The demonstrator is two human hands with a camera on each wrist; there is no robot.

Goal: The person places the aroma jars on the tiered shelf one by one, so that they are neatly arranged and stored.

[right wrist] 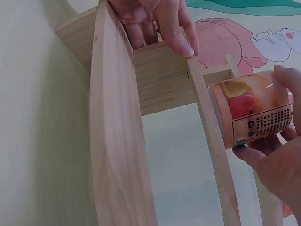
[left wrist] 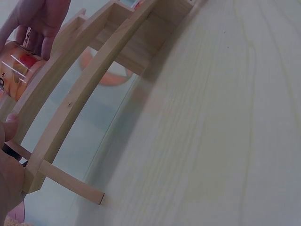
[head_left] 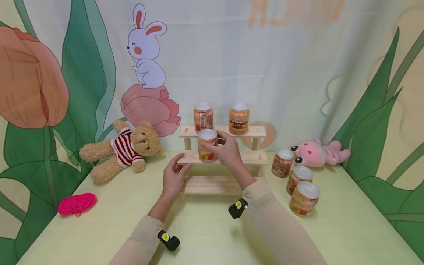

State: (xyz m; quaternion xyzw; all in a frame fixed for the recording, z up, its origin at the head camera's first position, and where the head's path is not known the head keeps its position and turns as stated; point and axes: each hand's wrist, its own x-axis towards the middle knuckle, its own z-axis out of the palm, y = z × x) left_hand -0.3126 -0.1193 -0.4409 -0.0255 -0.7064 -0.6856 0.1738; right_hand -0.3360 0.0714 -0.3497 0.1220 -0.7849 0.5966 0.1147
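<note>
The can (head_left: 207, 145) stands upright on the middle step of the wooden rack (head_left: 255, 157), toward its left end, and we see our right hand (head_left: 226, 149) wrapped round it from the right side, fingers curled over the label and thumb at the front. Its long axis runs straight up, silver lid on top. In the right wrist view the same can (right wrist: 254, 109) sits with its base against the step's edge, pinched between thumb and fingers. Our left hand (head_left: 173, 178) lies lower and to the left of the can, fingers bent over the left end of the rack, thumb on top of the step's corner; it grips the wood rather than the can. So the right hand is the one on the can, and the left is just beside it, one step-end away.

Two more cans (head_left: 203, 117) stand on the top step above, the orange-labelled one (head_left: 239, 118) to the right. Three further cans (head_left: 304, 198) wait on the pale green tabletop (head_left: 347, 228) to the right of the rack, near a pink plush toy (head_left: 318, 152). A teddy bear (head_left: 124, 151) in a striped jumper lies to the left, and a pink yarn bundle (head_left: 77, 203) nearer us. Behind everything hangs a painted backdrop with a rabbit (head_left: 145, 48) and big leaves.
</note>
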